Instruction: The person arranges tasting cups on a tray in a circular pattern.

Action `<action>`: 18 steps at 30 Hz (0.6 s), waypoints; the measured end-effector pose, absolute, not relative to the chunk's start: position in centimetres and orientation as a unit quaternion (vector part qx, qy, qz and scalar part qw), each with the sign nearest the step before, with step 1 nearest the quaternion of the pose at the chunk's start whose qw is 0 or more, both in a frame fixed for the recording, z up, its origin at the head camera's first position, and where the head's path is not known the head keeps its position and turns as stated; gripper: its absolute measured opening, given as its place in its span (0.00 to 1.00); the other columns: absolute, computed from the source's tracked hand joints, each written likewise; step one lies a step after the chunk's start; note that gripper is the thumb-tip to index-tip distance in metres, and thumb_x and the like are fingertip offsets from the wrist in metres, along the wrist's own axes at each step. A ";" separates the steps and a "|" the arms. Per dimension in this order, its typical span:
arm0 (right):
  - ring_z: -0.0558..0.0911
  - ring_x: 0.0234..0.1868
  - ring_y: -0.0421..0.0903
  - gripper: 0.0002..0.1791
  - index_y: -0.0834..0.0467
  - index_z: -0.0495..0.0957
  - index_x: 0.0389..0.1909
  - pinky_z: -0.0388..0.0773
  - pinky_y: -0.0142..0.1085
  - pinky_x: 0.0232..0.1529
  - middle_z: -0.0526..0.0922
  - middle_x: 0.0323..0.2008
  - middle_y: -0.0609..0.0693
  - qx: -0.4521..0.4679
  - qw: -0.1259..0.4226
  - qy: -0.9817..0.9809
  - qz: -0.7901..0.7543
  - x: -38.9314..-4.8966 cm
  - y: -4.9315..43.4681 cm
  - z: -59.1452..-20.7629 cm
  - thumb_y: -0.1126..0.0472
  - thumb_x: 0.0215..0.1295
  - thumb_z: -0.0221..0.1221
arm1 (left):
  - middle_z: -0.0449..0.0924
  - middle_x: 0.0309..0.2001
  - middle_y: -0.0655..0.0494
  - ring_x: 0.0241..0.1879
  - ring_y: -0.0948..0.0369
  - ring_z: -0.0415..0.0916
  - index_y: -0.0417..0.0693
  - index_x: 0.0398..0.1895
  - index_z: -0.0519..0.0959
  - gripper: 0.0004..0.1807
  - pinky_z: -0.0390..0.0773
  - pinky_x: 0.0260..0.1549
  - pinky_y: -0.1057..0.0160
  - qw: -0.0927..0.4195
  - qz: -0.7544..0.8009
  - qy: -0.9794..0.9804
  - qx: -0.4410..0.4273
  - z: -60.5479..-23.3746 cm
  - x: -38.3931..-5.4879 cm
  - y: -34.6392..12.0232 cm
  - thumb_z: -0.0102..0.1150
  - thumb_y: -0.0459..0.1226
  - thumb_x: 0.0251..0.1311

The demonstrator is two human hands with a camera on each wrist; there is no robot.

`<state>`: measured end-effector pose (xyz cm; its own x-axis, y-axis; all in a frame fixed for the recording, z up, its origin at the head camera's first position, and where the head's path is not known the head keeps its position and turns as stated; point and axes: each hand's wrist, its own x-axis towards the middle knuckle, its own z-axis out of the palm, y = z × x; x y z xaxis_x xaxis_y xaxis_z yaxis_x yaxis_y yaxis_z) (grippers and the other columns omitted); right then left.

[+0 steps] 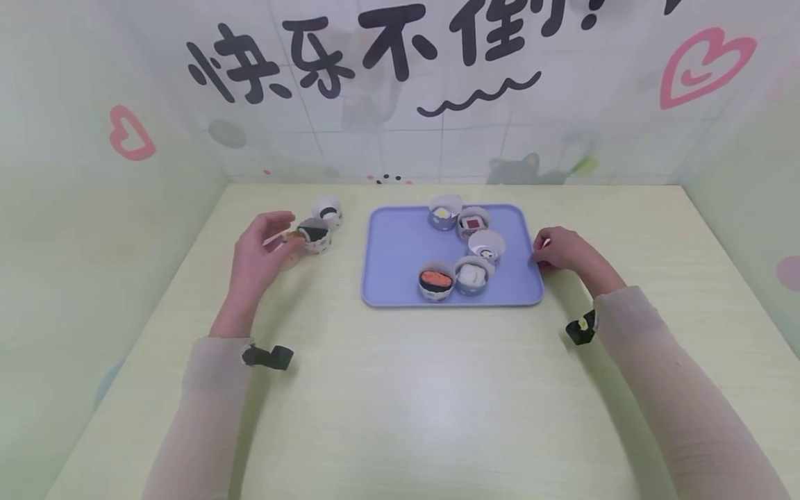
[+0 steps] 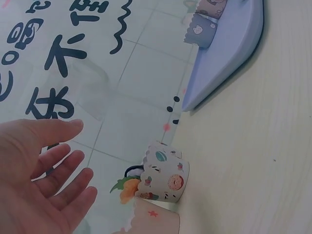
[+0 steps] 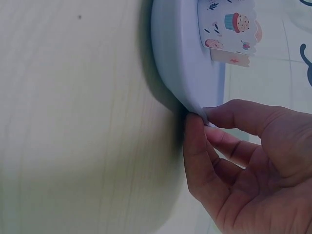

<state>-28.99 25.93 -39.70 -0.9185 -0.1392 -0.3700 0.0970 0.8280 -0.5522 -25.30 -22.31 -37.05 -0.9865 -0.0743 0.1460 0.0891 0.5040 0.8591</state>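
Observation:
My left hand (image 1: pixel 261 253) hovers beside two paper cups on the table's left, its fingers spread and holding nothing. The nearer paper cup (image 1: pixel 317 241) holds a dark food piece; behind it, a pale paper cup (image 1: pixel 328 212) holds a white-and-black piece. In the left wrist view orange and green bits (image 2: pixel 127 189) stick out of a patterned cup (image 2: pixel 165 178), apart from the fingers. My right hand (image 1: pixel 562 250) pinches the right rim of a blue tray (image 1: pixel 394 253) between thumb and index finger. The right wrist view shows the tray edge (image 3: pixel 170 58) in that pinch.
On the tray stand several paper cups with sushi-like pieces, among them an orange-topped piece (image 1: pixel 436 279), a white piece (image 1: pixel 471 276) and a red-centred piece (image 1: pixel 473 223). A wall (image 1: pixel 387 153) with printed characters rises behind the pale wooden table (image 1: pixel 400 389).

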 end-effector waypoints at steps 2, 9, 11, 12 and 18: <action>0.79 0.26 0.38 0.09 0.68 0.72 0.38 0.75 0.28 0.29 0.81 0.25 0.51 -0.010 0.202 0.935 -0.293 -29.0 25.9 -39.7 0.65 0.64 0.59 | 0.72 0.67 0.44 0.71 0.51 0.67 0.41 0.66 0.69 0.28 0.68 0.72 0.54 0.092 -0.498 -0.862 0.007 -37.1 -25.3 -22.7 0.64 0.34 0.64; 0.79 0.25 0.37 0.09 0.68 0.72 0.37 0.75 0.28 0.29 0.81 0.23 0.50 -0.012 0.200 0.934 -0.296 -29.0 26.0 -39.8 0.65 0.64 0.59 | 0.69 0.70 0.48 0.72 0.53 0.64 0.44 0.69 0.67 0.31 0.64 0.74 0.56 0.106 -0.485 -0.867 0.045 -37.6 -25.7 -24.0 0.64 0.39 0.64; 0.79 0.24 0.36 0.09 0.68 0.72 0.37 0.75 0.28 0.29 0.80 0.23 0.49 -0.012 0.200 0.933 -0.299 -29.0 26.1 -39.8 0.66 0.63 0.59 | 0.67 0.72 0.47 0.73 0.52 0.62 0.44 0.71 0.66 0.33 0.62 0.75 0.55 0.105 -0.482 -0.869 0.052 -37.8 -25.7 -24.4 0.64 0.41 0.64; 0.78 0.24 0.36 0.09 0.68 0.71 0.37 0.75 0.28 0.29 0.80 0.22 0.49 -0.013 0.199 0.933 -0.300 -29.0 26.1 -39.9 0.66 0.63 0.59 | 0.66 0.72 0.47 0.74 0.52 0.61 0.44 0.71 0.65 0.34 0.61 0.76 0.55 0.103 -0.482 -0.868 0.056 -37.9 -25.7 -24.5 0.64 0.42 0.65; 0.78 0.24 0.36 0.09 0.68 0.72 0.37 0.75 0.29 0.29 0.80 0.23 0.49 -0.012 0.200 0.933 -0.299 -29.1 26.1 -39.9 0.65 0.64 0.59 | 0.61 0.75 0.46 0.76 0.51 0.56 0.43 0.74 0.61 0.36 0.58 0.77 0.54 0.091 -0.485 -0.866 0.076 -38.6 -25.9 -25.5 0.63 0.43 0.66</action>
